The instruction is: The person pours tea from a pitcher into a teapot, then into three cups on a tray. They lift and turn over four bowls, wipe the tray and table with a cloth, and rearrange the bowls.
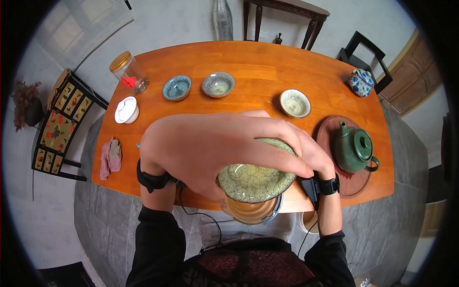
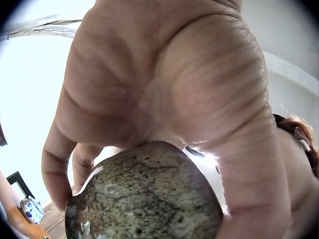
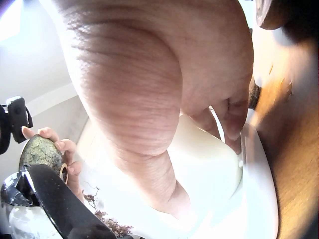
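My left hand grips a green crackle-glazed bowl from above by its rim. The bowl tilts toward the head camera near the front table edge, its mottled outside showing in the left wrist view. Behind it, my right hand is mostly hidden in the head view. The right wrist view shows its thumb and fingers around a smooth white porcelain vessel, washed out by glare. Under this vessel lies a white dish close to the tabletop.
Blue, grey and pale bowls stand on the table, with a white lidded cup, glass jar and cloth leftward. Rightward are a green teapot on a tray. A clear bucket sits below the front edge.
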Motion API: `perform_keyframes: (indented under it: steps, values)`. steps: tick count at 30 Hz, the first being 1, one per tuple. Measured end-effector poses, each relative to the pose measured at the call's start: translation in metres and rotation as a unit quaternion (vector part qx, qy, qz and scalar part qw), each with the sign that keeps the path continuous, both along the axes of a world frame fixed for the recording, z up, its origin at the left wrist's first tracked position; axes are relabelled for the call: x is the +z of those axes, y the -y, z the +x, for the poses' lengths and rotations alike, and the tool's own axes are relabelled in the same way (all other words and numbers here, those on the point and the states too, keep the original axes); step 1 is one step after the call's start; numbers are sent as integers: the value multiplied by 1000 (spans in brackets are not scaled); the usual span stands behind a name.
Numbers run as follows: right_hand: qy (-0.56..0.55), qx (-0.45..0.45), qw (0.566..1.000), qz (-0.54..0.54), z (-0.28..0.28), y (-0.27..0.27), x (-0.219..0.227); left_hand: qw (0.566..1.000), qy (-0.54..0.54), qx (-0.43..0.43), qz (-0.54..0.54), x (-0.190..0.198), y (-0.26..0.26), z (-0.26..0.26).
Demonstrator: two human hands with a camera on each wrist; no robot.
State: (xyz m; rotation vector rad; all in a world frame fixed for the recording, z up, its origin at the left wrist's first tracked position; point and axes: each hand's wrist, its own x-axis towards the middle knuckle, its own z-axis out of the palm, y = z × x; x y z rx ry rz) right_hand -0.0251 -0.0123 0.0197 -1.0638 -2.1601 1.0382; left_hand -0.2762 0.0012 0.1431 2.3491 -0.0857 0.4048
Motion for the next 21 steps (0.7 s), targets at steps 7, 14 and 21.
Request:
perform_keyframes:
  steps: [7, 14, 21]
  values:
    - [17, 2, 1000, 8, 0, 0, 1, 1000, 9, 0, 18, 4, 3, 2]
    - [13, 14, 1000, 22, 1, 2, 5, 1000, 14, 13, 19, 2, 9, 2]
    - [7, 2, 1000, 15, -1, 0, 2, 999, 32, 21, 29, 0, 14, 1]
